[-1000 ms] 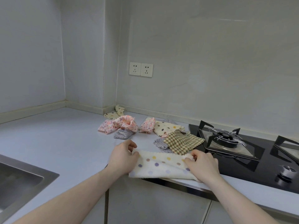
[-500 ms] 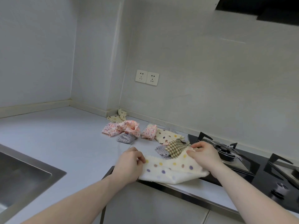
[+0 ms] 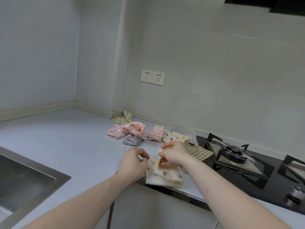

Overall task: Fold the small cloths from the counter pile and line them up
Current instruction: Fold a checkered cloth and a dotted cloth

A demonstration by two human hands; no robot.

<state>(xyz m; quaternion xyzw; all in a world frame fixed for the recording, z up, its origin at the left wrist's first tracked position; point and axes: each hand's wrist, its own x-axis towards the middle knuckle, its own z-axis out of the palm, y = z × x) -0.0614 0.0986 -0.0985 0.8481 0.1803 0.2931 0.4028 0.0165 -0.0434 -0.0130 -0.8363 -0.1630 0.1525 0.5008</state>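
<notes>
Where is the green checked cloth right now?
The green checked cloth lies right of centre, partly behind the right hand, its right edge overlapping the black hob.

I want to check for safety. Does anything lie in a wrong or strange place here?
Yes. The checked cloth lies partly on the black gas hob, close to the burner. The dotted cloth that both hands hold hangs slightly over the counter edge. Nothing looks spilled or damaged.

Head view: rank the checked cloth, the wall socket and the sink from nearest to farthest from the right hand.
From the right hand:
1. Checked cloth, just beyond it, toward the stove.
2. Sink, far left on the counter.
3. Wall socket, up on the back wall.
</notes>
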